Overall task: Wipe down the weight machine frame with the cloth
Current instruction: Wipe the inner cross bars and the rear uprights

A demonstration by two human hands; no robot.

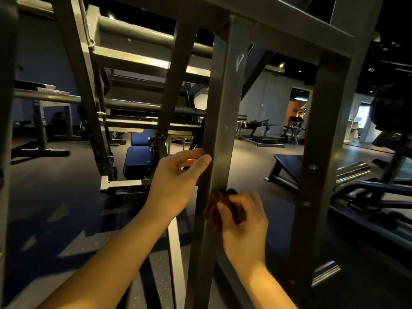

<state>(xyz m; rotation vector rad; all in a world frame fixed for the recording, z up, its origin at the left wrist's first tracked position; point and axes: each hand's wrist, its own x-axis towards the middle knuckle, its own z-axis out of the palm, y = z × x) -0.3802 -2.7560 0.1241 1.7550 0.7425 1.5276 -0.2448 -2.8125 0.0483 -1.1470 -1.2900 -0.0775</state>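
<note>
We're looking through the weight machine frame (223, 103) in a dim gym; its dark upright post runs down the middle of the view. The cloth (214, 205), brown and bunched up, sits low on that post's front face, pressed vs. the metal. The right hand (244, 221) grips it: fingers (225, 208) curled round the wad, thumb on top. That hand and the cloth are blurred, so finer detail is lost.

The left hand (176, 186) is higher up on the same post, well above the cloth. Its thumb tip and forefinger tip touch the post's left face, w/ the fingers only lightly bent and nothing held between them.

A 2nd upright (312, 175) w/ two bolt heads stands to the right, joined to the post by a crossbar at the top. Behind the left hand we make out a blue padded seat (137, 161) under slanted rails. Further right there's a low step platform (287, 160) on the dark floor (55, 197), and more gym machines (260, 130) in the bkgd near a lit doorway.
</note>
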